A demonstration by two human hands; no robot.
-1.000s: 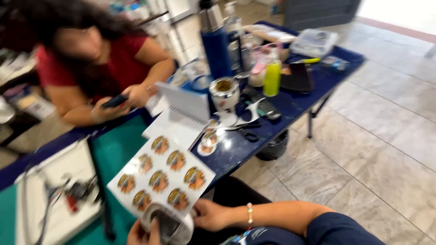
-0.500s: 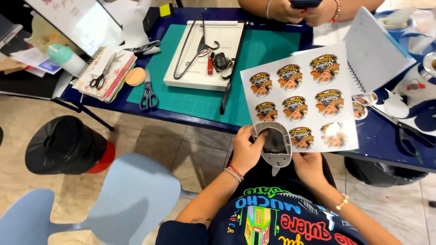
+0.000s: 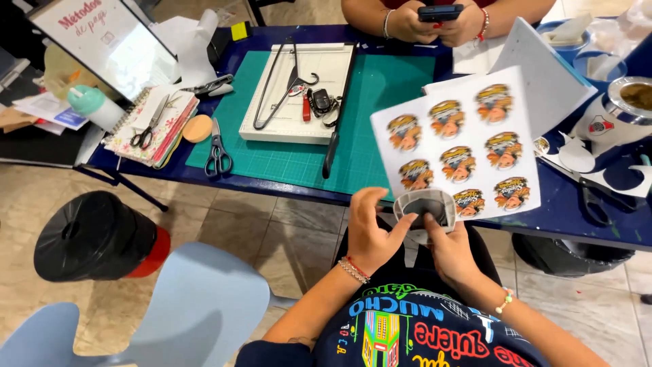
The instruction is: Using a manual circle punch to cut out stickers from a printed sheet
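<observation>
Over my lap, at the surface's (image 3: 285, 180) edge, both my left hand (image 3: 370, 234) and right hand (image 3: 448, 248) pinch the grey round piece (image 3: 424, 207); the sticker sheet (image 3: 455, 146) above shows nine stickers unpeeled.

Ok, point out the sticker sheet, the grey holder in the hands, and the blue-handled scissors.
sticker sheet (image 3: 456, 139), head view, white middle of the sheet.
grey holder (image 3: 425, 207), head view, dark centre.
blue-handled scissors (image 3: 219, 160), head view, handles.

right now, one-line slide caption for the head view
Both hands, left hand and right hand, hold a small grey piece against a sticker sheet over the blue table.
</observation>
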